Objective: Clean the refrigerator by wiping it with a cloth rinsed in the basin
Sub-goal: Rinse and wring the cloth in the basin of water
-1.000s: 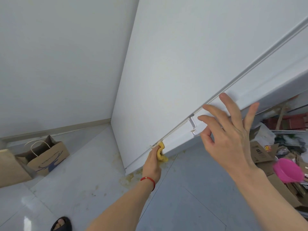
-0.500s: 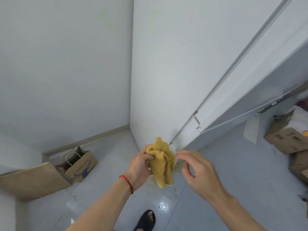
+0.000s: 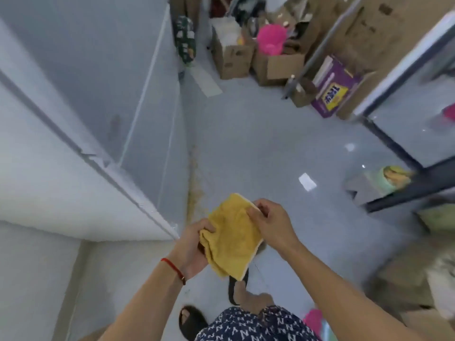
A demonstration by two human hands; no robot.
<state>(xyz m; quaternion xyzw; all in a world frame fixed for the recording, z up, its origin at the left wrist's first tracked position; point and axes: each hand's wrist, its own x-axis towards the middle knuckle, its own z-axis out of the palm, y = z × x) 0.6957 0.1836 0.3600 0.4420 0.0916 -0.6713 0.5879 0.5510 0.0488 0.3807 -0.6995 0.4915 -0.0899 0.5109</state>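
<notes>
A yellow cloth (image 3: 232, 235) hangs spread between both my hands, above the floor and in front of my legs. My left hand (image 3: 193, 247), with a red string on its wrist, grips the cloth's left edge. My right hand (image 3: 269, 221) pinches its upper right corner. The white refrigerator (image 3: 81, 134) fills the left side, its lower corner just left of my left hand. A pink basin (image 3: 270, 38) sits on cardboard boxes at the far end.
Brownish stains (image 3: 195, 190) run along the floor by the refrigerator's base. Cardboard boxes (image 3: 234, 55) and a purple box (image 3: 334, 89) crowd the far wall. A dark-framed glass panel (image 3: 406, 134) stands at right, with a grey object (image 3: 369, 188) at its foot. My sandalled feet (image 3: 192, 318) are below.
The view has swung from the refrigerator's side toward the room. The cloth came off the refrigerator's bottom edge; my right hand took hold of it, and it is now spread between both hands.
</notes>
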